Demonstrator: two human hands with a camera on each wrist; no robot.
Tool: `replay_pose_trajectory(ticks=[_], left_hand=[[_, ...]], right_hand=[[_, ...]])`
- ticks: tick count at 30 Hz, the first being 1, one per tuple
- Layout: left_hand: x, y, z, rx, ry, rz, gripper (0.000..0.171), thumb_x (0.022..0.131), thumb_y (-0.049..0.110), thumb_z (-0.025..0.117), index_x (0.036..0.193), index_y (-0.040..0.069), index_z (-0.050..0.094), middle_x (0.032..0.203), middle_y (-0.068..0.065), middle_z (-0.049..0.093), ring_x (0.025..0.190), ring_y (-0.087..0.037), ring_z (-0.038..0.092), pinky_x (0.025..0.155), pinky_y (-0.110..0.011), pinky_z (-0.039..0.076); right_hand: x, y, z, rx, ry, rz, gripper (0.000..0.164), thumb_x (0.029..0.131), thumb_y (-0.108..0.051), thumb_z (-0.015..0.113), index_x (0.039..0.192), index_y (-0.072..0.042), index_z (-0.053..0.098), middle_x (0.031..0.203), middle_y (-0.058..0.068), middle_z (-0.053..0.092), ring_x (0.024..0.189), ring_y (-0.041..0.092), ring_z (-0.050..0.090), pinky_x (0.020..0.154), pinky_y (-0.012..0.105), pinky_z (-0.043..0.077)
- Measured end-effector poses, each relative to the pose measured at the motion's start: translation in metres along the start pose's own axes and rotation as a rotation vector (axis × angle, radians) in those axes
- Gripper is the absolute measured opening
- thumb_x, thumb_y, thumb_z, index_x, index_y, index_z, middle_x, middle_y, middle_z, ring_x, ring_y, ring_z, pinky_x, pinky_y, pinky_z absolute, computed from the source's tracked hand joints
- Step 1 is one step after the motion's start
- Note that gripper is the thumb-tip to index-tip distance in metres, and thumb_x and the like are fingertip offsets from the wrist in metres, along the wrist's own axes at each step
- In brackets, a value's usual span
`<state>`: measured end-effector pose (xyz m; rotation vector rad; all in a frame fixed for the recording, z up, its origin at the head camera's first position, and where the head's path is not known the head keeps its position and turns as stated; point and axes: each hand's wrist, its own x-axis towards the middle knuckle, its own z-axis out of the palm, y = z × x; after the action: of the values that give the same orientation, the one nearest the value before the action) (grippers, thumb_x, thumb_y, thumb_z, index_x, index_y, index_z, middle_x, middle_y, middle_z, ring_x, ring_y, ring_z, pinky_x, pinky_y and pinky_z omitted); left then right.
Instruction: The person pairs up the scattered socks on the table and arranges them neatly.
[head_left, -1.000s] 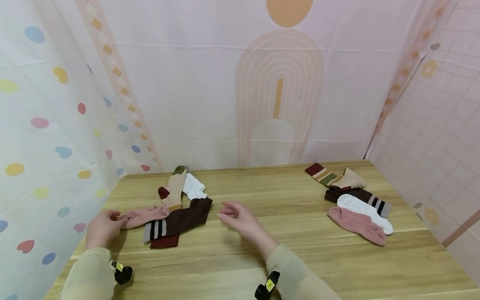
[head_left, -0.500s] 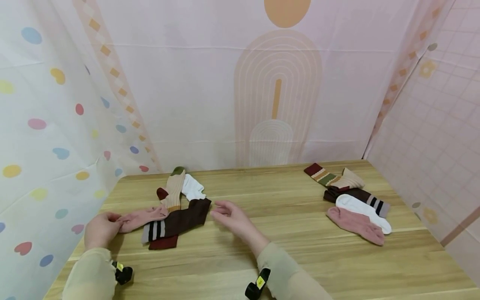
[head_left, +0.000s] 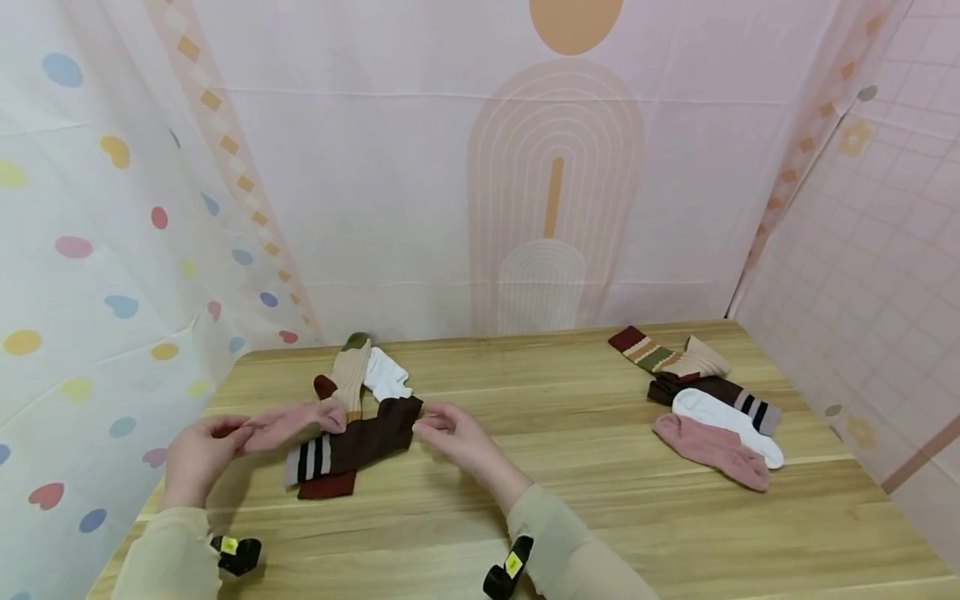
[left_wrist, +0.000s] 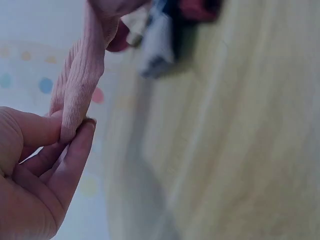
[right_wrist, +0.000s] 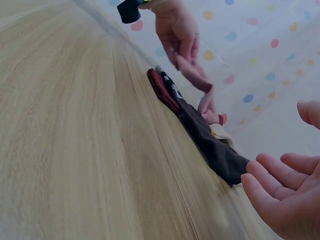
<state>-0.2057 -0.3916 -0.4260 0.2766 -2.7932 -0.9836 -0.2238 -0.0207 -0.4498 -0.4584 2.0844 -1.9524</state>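
My left hand pinches one end of a pink sock between thumb and fingers. In the left wrist view the ribbed pink cloth rises from the fingertips, lifted off the table. Its free end hangs over a dark brown sock with grey and black stripes. At that brown sock's right end is my right hand, thumb apart from the loosely bent fingers, nothing between them. In the right wrist view its fingertips are right at the sock's end. Beneath the brown sock shows a dark red cuff.
Behind lie a beige sock with green and red parts and a white sock. On the table's right side are a striped beige sock, a brown one, a white one and a pink one. Patterned curtains enclose the wooden table.
My left hand has raised the pink sock off the pile, its free end shifting slightly right. My right hand has moved left, up to the brown sock's end.
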Motion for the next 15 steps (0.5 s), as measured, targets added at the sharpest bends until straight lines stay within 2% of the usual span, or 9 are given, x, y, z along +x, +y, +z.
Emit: replay_pose_trajectory(ticks=[2,5,8,11,15], left_hand=[[-0.003,0.007,-0.001,-0.06,-0.001,-0.002,0.041,0.099,0.025,0.063,0.119,-0.01,0.065,0.104,-0.019,0.07,0.084,-0.014,0.062,0.064,-0.023,0.05],[-0.006,0.018,-0.002,-0.209,-0.023,-0.013,0.044,0.098,0.022,0.064,0.123,-0.013,0.061,0.097,-0.005,0.07,0.076,0.0,0.061,0.065,-0.02,0.054],[-0.008,0.03,-0.001,-0.329,-0.041,-0.006,0.046,0.097,0.02,0.065,0.125,-0.016,0.058,0.091,0.01,0.067,0.076,0.004,0.061,0.067,-0.019,0.055],[-0.008,0.042,0.001,-0.434,-0.04,0.022,0.041,0.096,0.015,0.067,0.122,-0.016,0.06,0.087,0.018,0.065,0.076,0.002,0.063,0.068,-0.018,0.055],[-0.008,0.059,0.004,-0.523,-0.026,0.082,0.022,0.095,0.009,0.067,0.111,-0.005,0.07,0.085,0.02,0.065,0.076,0.001,0.064,0.067,-0.018,0.055]], right_hand=[[0.0,0.0,0.0,0.0,-0.001,0.001,0.052,0.096,-0.022,0.066,0.139,0.004,0.051,0.121,0.013,0.065,0.112,0.027,0.06,0.09,0.037,0.053],[0.0,0.0,0.0,0.01,-0.001,-0.002,0.052,0.097,-0.022,0.065,0.139,0.004,0.05,0.121,0.014,0.064,0.112,0.027,0.06,0.09,0.038,0.053],[-0.001,0.0,-0.002,0.025,0.002,-0.004,0.052,0.097,-0.021,0.065,0.14,0.005,0.05,0.122,0.016,0.063,0.111,0.028,0.061,0.091,0.041,0.053],[-0.001,0.0,-0.004,0.039,0.01,-0.007,0.052,0.098,-0.02,0.064,0.14,0.006,0.049,0.124,0.018,0.062,0.11,0.029,0.062,0.09,0.044,0.053],[-0.001,-0.002,-0.006,0.066,0.023,-0.007,0.052,0.098,-0.019,0.063,0.141,0.007,0.047,0.126,0.02,0.061,0.11,0.033,0.062,0.09,0.046,0.053]])
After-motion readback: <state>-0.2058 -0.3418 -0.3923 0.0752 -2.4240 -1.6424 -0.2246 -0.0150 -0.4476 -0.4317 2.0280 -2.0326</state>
